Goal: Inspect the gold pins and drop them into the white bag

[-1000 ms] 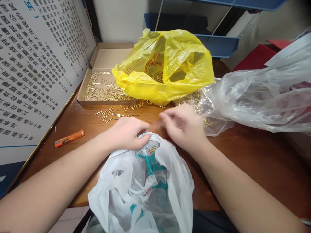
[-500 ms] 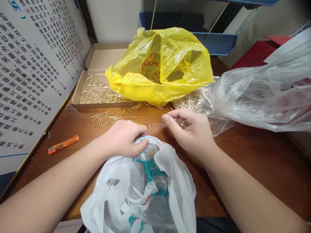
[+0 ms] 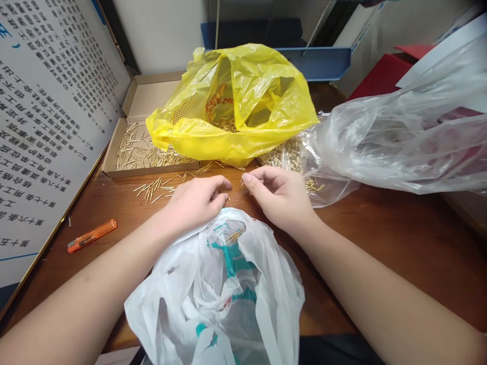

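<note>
Brown wooden worktop, white printed board along its left edge. Your left hand is narrow, thumb and forefinger slightly parted, beside the rim of a white plastic bag with teal print, draped over the near edge. Your right hand pinches a thin gold metal pin, barely showing. Loose gold pins lie toward the far-left corner, before a shallow brown cardboard box and a yellow plastic bag.

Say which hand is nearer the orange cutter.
Left. The left hand is right of the orange cutter; the right hand is farther right, past the left one.
</note>
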Demonstrator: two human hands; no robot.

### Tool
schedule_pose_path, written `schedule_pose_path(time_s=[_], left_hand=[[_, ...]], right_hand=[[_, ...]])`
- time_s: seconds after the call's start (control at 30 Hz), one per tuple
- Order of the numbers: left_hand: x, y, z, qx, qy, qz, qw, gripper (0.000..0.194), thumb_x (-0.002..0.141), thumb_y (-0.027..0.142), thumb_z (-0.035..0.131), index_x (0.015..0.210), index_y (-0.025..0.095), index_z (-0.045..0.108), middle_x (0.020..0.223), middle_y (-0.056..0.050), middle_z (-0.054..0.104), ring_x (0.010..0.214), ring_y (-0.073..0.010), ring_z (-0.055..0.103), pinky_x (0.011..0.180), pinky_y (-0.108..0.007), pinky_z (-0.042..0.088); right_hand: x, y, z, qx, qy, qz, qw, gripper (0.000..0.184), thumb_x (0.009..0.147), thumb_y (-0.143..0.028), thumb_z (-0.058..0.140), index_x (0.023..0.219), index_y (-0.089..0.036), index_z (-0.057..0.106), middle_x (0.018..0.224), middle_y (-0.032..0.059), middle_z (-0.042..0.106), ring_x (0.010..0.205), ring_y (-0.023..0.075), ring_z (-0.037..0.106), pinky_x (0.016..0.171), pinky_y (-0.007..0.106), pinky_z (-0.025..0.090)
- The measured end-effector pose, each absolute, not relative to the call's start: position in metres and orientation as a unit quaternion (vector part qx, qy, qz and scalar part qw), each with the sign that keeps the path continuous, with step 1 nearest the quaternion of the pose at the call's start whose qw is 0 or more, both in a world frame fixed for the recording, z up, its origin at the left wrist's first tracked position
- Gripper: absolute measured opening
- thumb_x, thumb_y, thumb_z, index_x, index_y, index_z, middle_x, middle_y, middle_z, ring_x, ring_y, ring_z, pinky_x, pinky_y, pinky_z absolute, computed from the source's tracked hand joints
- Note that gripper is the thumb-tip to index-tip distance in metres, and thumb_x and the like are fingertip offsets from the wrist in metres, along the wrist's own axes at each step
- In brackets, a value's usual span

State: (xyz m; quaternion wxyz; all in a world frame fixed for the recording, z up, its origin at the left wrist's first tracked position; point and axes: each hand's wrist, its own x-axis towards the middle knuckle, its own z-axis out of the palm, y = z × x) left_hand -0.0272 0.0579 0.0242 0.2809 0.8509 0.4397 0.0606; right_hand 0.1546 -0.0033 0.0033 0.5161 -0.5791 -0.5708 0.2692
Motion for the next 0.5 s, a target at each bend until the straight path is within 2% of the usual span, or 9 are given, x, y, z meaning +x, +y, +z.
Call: schedule_pose_path(time_s=[0.13, 0.27, 0.43, 0.5], left_hand=[[-0.022, 0.056, 0.033, 0.867, 0.439, 0.022, 0.236, 0.026, 0.093, 0.031, 0.057, 0.111, 0.030, 0.075, 0.095, 0.000, 0.079, 0.082, -0.0217, 0.070, 0.072, -0.033, 0.046], [-0.019, 0.052, 0.035, 0.871, 0.442, 0.010, 0.215, 0.022, 0.094, 0.029, 0.054, 0.102, 0.029, 0.075, 0.097, 0.000, 0.079, 0.084, -0.0239, 0.071, 0.074, -0.035, 0.047], [-0.017, 0.049, 0.034, 0.875, 0.441, -0.014, 0.198, 0.026, 0.098, 0.027, 0.047, 0.104, 0.021, 0.072, 0.098, -0.010, 0.077, 0.092, -0.0335, 0.071, 0.075, -0.041, 0.047], [-0.019, 0.047, 0.033, 0.874, 0.440, -0.004, 0.206, 0.026, 0.099, 0.026, 0.046, 0.106, 0.019, 0.070, 0.098, -0.012, 0.077, 0.093, -0.0348, 0.071, 0.076, -0.042, 0.045]], right_hand=[[0.156, 0.000, 0.001, -0.584, -0.553, 0.287, 0.520, 0.024, 0.086, -0.039, 0.068, 0.076, -0.017, 0.071, 0.071, 0.0043, 0.071, 0.063, 0.0161, 0.062, 0.061, 0.030, 0.049], [0.155, 0.003, -0.002, -0.586, -0.546, 0.311, 0.512, 0.026, 0.085, -0.041, 0.068, 0.075, -0.017, 0.070, 0.070, 0.0038, 0.069, 0.062, 0.0152, 0.058, 0.059, 0.029, 0.046], [0.152, 0.005, -0.005, -0.594, -0.537, 0.338, 0.495, 0.028, 0.083, -0.044, 0.068, 0.074, -0.017, 0.069, 0.069, 0.0029, 0.067, 0.061, 0.0146, 0.055, 0.058, 0.029, 0.042], [0.151, 0.005, -0.005, -0.597, -0.533, 0.344, 0.492, 0.030, 0.082, -0.046, 0.069, 0.073, -0.017, 0.069, 0.069, 0.0028, 0.066, 0.061, 0.0146, 0.055, 0.058, 0.030, 0.041]])
